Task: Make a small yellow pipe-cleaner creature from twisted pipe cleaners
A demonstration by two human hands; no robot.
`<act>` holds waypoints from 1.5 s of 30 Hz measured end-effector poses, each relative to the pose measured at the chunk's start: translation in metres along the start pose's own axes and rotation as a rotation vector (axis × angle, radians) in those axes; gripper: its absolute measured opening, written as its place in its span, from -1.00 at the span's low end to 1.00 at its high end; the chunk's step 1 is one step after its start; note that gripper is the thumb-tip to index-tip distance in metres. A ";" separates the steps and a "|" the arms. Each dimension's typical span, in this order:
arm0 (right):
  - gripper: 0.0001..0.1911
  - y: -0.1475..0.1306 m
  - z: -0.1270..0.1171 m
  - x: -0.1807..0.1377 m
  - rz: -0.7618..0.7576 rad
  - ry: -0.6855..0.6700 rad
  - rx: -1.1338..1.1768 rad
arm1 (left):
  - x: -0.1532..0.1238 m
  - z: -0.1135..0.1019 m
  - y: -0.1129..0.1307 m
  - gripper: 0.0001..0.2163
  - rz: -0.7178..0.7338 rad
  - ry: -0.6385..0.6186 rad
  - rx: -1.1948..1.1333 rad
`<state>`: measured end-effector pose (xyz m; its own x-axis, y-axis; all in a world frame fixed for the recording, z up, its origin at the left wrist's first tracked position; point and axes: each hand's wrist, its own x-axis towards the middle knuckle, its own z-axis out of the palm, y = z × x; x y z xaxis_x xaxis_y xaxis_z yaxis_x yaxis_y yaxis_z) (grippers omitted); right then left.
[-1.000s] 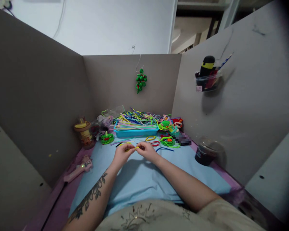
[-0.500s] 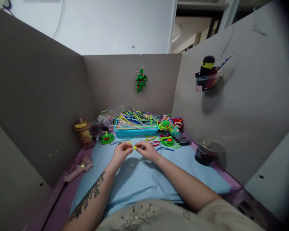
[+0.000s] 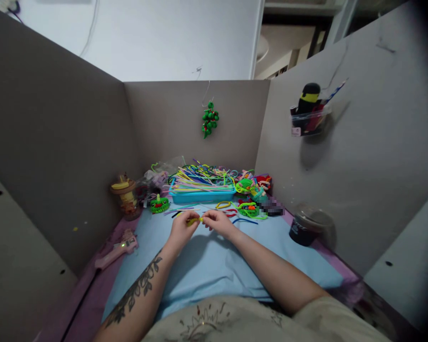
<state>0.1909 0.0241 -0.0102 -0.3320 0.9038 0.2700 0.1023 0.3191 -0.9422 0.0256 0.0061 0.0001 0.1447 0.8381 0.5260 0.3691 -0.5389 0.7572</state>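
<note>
Between my two hands is a small yellow pipe cleaner [image 3: 192,221], partly covered by the fingers. My left hand [image 3: 181,227] pinches it from the left, fingers curled round it. From the right, my right hand [image 3: 218,222] closes its fingertips on the other end. Both hands hover just above the blue cloth, close together. Right behind them lie a yellow pipe-cleaner loop [image 3: 223,204], red-handled pliers [image 3: 231,213] and a loose blue pipe cleaner [image 3: 245,221].
A blue tray [image 3: 203,196] heaped with pipe cleaners stands at the back. Green pipe-cleaner figures [image 3: 159,204] lie to its left and right. A pink glue gun [image 3: 119,249] with a lit light is at left, a dark tub [image 3: 302,230] at right. Grey panels enclose the table.
My left hand has turned slightly, and more of the yellow pipe cleaner shows beneath its fingers. My right hand's fingers have curled in more. The view has shifted a little.
</note>
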 end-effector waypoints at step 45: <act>-0.91 -0.005 -0.002 -0.002 -0.294 0.222 -0.242 | 0.004 -0.010 0.006 -0.69 -0.351 -0.152 -0.232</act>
<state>0.1930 0.0210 -0.0053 -0.1729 0.7955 0.5808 0.2588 0.6057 -0.7524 0.0194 0.0052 0.0101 0.1870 0.9673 0.1716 0.2070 -0.2095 0.9556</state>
